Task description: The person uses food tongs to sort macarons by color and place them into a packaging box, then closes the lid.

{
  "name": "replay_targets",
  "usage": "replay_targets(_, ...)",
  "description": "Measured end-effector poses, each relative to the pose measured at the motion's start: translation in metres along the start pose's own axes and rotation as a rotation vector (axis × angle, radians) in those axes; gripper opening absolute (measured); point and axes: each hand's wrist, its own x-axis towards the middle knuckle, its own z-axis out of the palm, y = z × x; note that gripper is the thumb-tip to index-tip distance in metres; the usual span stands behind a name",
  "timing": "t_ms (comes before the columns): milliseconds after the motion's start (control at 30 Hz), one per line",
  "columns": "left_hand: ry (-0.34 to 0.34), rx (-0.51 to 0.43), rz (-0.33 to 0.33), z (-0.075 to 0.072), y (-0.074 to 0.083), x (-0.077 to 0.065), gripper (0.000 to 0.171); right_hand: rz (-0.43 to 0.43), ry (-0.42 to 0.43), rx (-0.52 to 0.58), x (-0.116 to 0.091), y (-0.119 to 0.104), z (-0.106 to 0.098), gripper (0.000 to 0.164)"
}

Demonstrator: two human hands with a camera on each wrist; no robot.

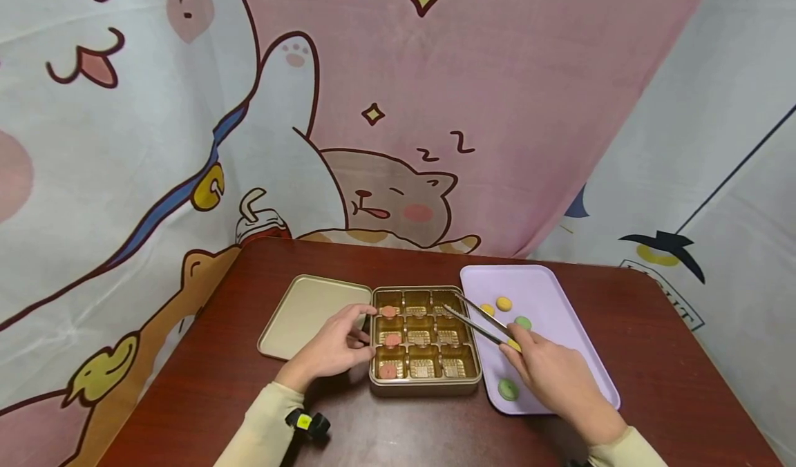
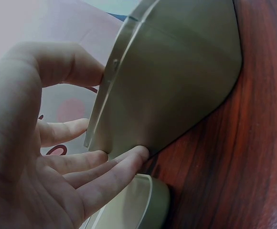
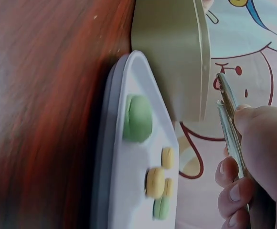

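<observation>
A gold tin [image 1: 425, 387] with a grid of compartments stands mid-table. Pink macarons [image 1: 392, 340] lie in its left column, one per compartment. My left hand [image 1: 332, 342] rests its fingertips against the tin's left side; in the left wrist view the fingers [image 2: 112, 183] touch the wall and rim without wrapping round it. My right hand [image 1: 556, 374] grips metal tongs [image 1: 481, 322], whose tips stand apart over the tin's far right compartments, with nothing visible between them. Right of the tin, a lilac tray [image 1: 560, 308] bears green macarons [image 3: 139, 119] and yellow macarons [image 3: 155, 182].
The tin's gold lid [image 1: 311, 308] lies on the table to the left, partly behind my left hand. The tray sits close against the tin's right side. A printed cloth [image 1: 497, 108] hangs behind the dark red wooden table [image 1: 385, 432].
</observation>
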Motion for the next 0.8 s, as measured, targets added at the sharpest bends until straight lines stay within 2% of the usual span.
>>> replay_targets(233,-0.002,0.021,-0.001,0.0,0.0,0.0,0.065,0.039,-0.001,0.003,-0.015,0.015,0.0,0.037)
replay_targets(600,-0.001,0.014,-0.014,0.0,0.002,-0.002,0.064,0.167,-0.143,-0.05,-0.025,0.029,-0.002,0.038)
replay_targets(800,0.002,0.016,-0.011,0.0,0.001,-0.002,0.064,0.194,-0.183,-0.043,-0.026,0.035,-0.002,0.04)
